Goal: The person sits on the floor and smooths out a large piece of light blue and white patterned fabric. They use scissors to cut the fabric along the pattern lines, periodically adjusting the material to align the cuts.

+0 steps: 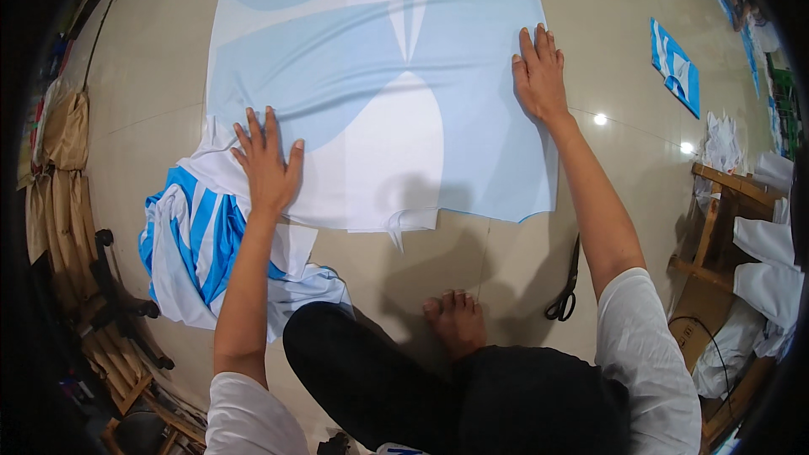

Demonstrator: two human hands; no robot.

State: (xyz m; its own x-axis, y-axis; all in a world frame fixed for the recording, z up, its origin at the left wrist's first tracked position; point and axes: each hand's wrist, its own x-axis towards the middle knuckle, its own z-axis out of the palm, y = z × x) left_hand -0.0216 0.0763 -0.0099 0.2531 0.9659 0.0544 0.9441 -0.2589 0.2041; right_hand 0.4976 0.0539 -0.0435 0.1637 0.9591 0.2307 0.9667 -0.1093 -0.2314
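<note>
A beige tiled floor (624, 147) serves as the work surface, with stored goods crowding both sides. Nearest is a bare foot (456, 324), with black scissors (570, 285) lying to its right and a crumpled blue-and-white fabric bundle (200, 227) to its left. Beyond, a pale-blue-and-white fabric panel (396, 126) is spread on the floor. The left hand (270, 168) rests on its left part, fingers splayed; the right hand (541, 84) lies at its right edge, fingers extended, neither gripping anything. The spreading looks mostly done, though creases (long, slanting ones) between the hands seem left to smooth. Farther off, at the right, lies a folded blue-and-white piece (676, 67). The panel's far edge is cut off, the left forearm hides part of the bundle, and whether the panel is one layer or several is hard to tell.
</note>
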